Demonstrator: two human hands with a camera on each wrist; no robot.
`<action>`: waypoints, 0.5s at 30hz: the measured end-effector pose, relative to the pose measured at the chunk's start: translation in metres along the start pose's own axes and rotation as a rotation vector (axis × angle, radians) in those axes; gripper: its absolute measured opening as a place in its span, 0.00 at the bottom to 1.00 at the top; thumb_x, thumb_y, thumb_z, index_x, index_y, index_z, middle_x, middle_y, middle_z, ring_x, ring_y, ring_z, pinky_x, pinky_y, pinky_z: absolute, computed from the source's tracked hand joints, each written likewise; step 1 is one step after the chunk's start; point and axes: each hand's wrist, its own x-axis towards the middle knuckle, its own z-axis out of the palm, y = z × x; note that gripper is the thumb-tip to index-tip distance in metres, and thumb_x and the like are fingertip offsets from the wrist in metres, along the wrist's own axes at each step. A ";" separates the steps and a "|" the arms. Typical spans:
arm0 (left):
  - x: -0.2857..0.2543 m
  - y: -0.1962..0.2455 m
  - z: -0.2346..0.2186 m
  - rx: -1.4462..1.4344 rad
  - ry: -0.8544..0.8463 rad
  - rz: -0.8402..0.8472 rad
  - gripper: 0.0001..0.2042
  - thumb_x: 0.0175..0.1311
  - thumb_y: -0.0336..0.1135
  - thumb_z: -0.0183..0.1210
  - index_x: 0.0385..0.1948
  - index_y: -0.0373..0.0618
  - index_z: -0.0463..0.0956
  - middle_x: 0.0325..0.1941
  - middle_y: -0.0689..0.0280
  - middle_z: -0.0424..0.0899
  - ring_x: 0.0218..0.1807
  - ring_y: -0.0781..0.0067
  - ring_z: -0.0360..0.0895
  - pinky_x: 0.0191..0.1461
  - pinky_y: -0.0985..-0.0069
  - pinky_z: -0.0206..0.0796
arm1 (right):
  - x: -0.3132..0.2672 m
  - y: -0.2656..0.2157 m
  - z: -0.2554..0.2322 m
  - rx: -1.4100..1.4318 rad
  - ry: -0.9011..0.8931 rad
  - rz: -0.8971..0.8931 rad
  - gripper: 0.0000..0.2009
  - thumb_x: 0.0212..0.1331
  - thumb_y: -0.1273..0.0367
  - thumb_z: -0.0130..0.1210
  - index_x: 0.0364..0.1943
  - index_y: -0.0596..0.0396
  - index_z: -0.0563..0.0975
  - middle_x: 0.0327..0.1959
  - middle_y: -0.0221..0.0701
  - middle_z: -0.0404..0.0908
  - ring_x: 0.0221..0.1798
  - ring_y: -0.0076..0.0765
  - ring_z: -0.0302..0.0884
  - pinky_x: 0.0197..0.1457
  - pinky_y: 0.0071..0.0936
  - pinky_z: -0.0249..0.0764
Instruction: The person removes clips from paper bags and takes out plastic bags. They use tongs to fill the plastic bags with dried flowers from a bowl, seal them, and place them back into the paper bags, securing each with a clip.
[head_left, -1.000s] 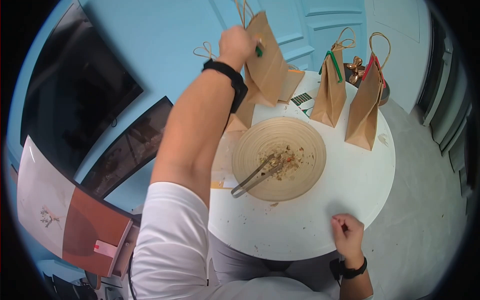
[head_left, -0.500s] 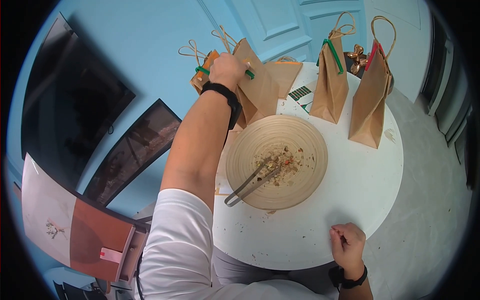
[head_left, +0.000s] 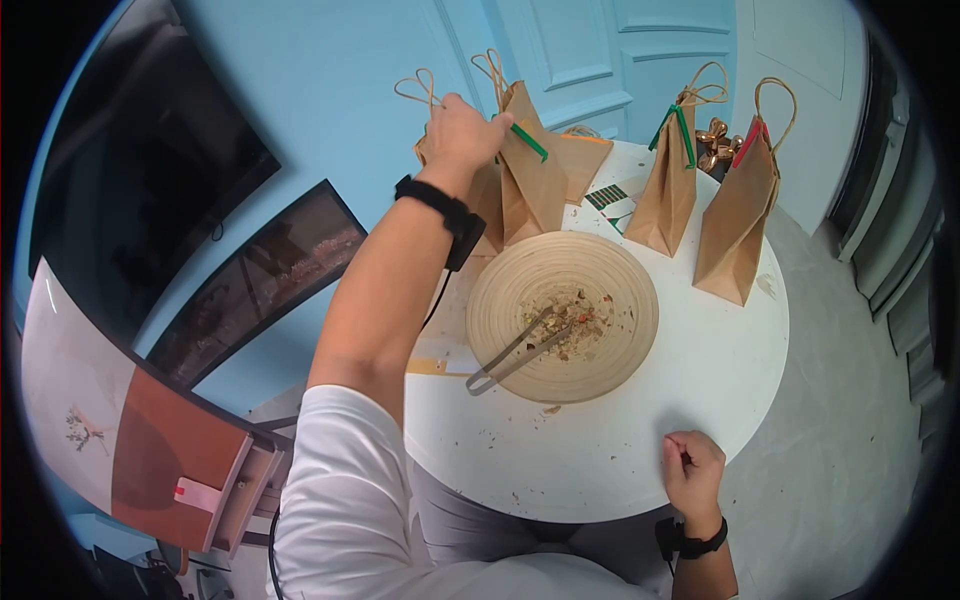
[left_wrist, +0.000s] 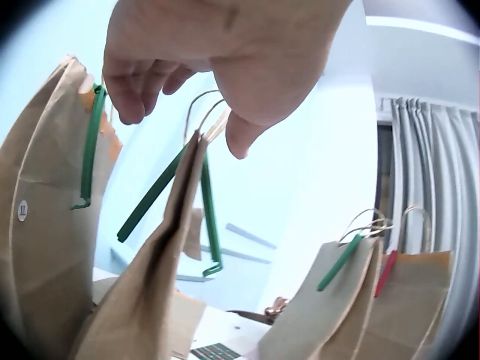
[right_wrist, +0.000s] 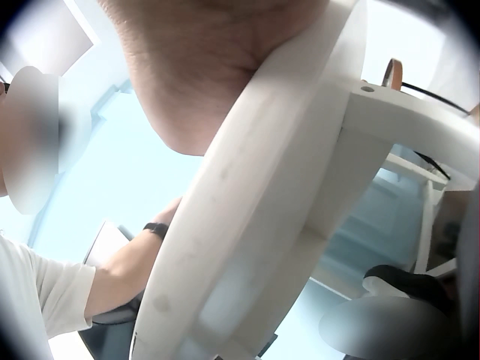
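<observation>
My left hand (head_left: 462, 142) hovers between the tops of two brown paper bags at the back left of the table, its thumb and fingers apart. In the left wrist view nothing lies between them. Just below the thumb stands a paper bag (left_wrist: 142, 285) with twisted handles and a green clip (left_wrist: 209, 217) across its top. The other paper bag (left_wrist: 46, 202), also with a green clip (left_wrist: 91, 146), is partly hidden behind my hand in the head view. My right hand (head_left: 695, 470) rests at the near right table edge, fingers loosely curled, holding nothing.
A round wooden bowl (head_left: 488, 270) with crumbly remains holds metal tongs (head_left: 492, 377) leaning over its rim. Two clipped paper bags (head_left: 665, 195) stand on the right of the white table (head_left: 620, 440). Another bag (head_left: 585, 165) is at the back. Crumbs dot the tabletop.
The tilted paper bag in my left hand came down to stand upright on the table beside the other bag. My left fingers let go of its top. The right hand stayed put.
</observation>
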 end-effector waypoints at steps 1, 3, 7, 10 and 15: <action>-0.008 -0.008 -0.008 -0.120 0.060 0.080 0.40 0.58 0.56 0.75 0.61 0.29 0.71 0.55 0.50 0.85 0.58 0.50 0.84 0.61 0.59 0.76 | 0.001 -0.001 0.001 -0.003 0.009 -0.009 0.02 0.63 0.80 0.63 0.33 0.62 0.82 0.24 0.35 0.79 0.24 0.32 0.75 0.31 0.28 0.70; -0.040 -0.034 -0.025 -0.360 0.155 0.234 0.35 0.60 0.51 0.75 0.59 0.30 0.74 0.52 0.52 0.85 0.53 0.57 0.84 0.59 0.63 0.76 | 0.000 -0.004 0.001 -0.013 0.020 -0.001 0.02 0.64 0.80 0.63 0.33 0.63 0.82 0.24 0.35 0.80 0.24 0.32 0.74 0.31 0.27 0.71; -0.200 -0.068 -0.094 -0.692 -0.180 0.212 0.20 0.63 0.37 0.75 0.50 0.39 0.77 0.40 0.69 0.79 0.38 0.80 0.74 0.44 0.76 0.72 | -0.001 -0.004 0.002 -0.022 0.010 0.024 0.02 0.65 0.79 0.63 0.34 0.64 0.83 0.24 0.33 0.79 0.25 0.27 0.73 0.31 0.25 0.70; -0.300 -0.075 -0.122 -0.597 -0.733 0.269 0.17 0.62 0.39 0.75 0.48 0.43 0.81 0.39 0.62 0.88 0.34 0.66 0.83 0.39 0.70 0.75 | -0.004 -0.003 0.003 -0.049 0.009 0.102 0.01 0.63 0.78 0.64 0.34 0.62 0.84 0.25 0.38 0.82 0.26 0.38 0.79 0.33 0.31 0.75; -0.373 -0.086 -0.106 -0.486 -0.783 0.312 0.18 0.61 0.36 0.75 0.49 0.40 0.83 0.31 0.61 0.86 0.33 0.66 0.85 0.39 0.69 0.76 | -0.009 0.002 0.005 -0.057 0.029 0.154 0.02 0.65 0.76 0.65 0.35 0.62 0.85 0.26 0.31 0.82 0.26 0.26 0.76 0.32 0.25 0.73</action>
